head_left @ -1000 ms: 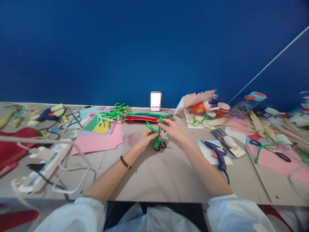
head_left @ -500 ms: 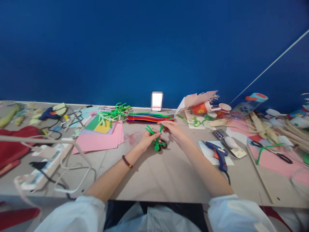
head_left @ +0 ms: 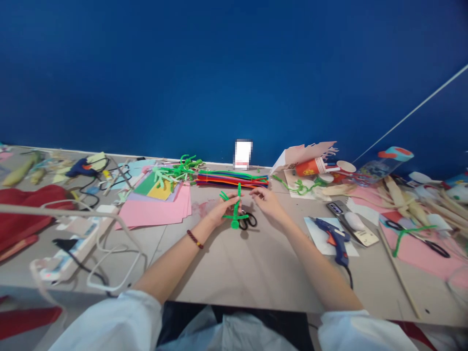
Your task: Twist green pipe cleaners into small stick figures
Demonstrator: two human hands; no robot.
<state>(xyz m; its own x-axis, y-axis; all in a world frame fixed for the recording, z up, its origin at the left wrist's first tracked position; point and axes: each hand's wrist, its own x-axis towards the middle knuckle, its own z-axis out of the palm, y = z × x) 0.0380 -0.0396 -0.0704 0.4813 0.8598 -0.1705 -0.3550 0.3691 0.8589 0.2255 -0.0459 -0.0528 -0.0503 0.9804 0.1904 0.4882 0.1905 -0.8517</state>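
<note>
My left hand [head_left: 224, 208] is closed round a green pipe-cleaner figure [head_left: 236, 210], holding it upright over the table. Thin green arms stick out from its stem on both sides. My right hand [head_left: 266, 200] hovers just right of the figure's top, fingers curled close together, and I cannot see anything in them. Black-handled scissors [head_left: 249, 222] lie on the table right under the figure. A flat bundle of coloured pipe cleaners [head_left: 232, 178] lies just behind both hands.
Pink and coloured paper sheets [head_left: 157, 207] lie at the left with green twisted pipe cleaners [head_left: 177, 170] on top. A blue glue gun [head_left: 333, 238] rests on paper at the right. A power strip with cables [head_left: 73, 248] sits far left; cups, sticks and scraps crowd the far right.
The green figure has been turned more upright. My right hand has come off its top arm and shifted slightly right. The view has tilted a little.
</note>
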